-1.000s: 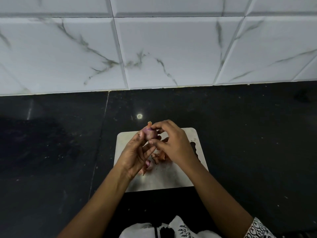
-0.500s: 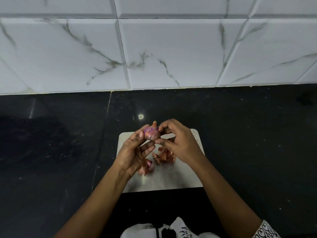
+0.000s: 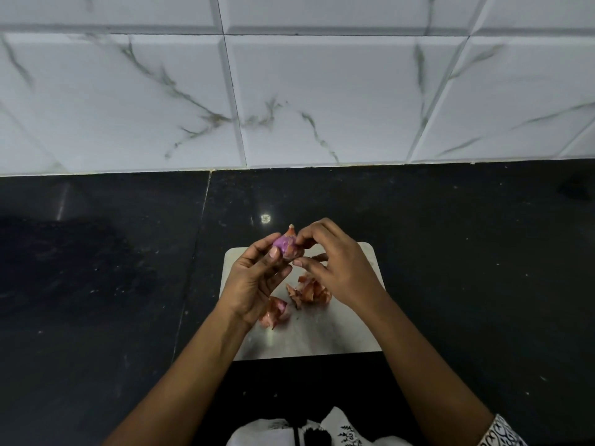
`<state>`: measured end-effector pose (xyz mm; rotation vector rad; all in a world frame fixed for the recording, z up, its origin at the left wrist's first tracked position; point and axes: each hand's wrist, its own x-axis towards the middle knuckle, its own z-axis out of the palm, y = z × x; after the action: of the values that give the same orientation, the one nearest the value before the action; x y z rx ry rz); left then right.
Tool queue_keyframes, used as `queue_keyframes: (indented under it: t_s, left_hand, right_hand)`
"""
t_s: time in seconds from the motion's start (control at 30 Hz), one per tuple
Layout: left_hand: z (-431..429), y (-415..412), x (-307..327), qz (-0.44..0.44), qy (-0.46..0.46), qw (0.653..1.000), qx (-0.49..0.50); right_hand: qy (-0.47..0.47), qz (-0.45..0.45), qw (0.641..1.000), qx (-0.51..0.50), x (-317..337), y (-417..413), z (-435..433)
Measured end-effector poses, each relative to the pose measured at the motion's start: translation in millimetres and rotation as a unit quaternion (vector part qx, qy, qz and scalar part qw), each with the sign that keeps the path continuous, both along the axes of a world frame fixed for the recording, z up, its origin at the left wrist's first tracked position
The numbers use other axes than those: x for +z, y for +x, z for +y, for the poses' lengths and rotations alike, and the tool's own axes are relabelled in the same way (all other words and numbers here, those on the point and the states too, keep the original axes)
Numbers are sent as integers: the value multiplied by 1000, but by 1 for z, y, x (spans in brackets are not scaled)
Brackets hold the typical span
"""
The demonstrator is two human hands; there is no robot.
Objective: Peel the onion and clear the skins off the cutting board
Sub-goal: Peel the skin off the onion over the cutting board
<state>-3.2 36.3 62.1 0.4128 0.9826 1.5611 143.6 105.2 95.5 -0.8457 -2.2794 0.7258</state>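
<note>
A small purple onion [image 3: 286, 244] with a pale pointed tip is held above the far edge of a light grey cutting board [image 3: 325, 336]. My left hand [image 3: 254, 281] holds it from the left with thumb and fingers. My right hand [image 3: 335, 268] pinches the skin on its right side with fingertips. Loose orange-brown skins [image 3: 309, 291] lie in a heap on the board below my right hand. A second clump of skins [image 3: 275, 312] lies beside my left wrist.
The board sits on a black stone counter [image 3: 467, 268] with a vertical seam at the left. A white marbled tile wall [image 3: 289, 98] rises behind the counter. White patterned clothing [image 3: 322, 429] shows at the bottom edge.
Both hands have risen slightly with the onion. More of its purple flesh shows now. My right fingertips shifted onto the onion's right side.
</note>
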Motion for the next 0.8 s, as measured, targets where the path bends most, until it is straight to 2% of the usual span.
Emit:
queue_keyframes:
  t_s: [0.4,0.6,0.8]
  left_hand:
    - [0,5,-3,-32,-14,999,18]
    - [0,9,4,-45,-10,999,21]
    - [1,11,9,-40,-7,999,31]
  right_hand:
    - [-18,29,999,1,-4,5,1]
    - [57,-18,998,7,-1,-1,-1]
    - [71,-8,997,13,-1,-1,2]
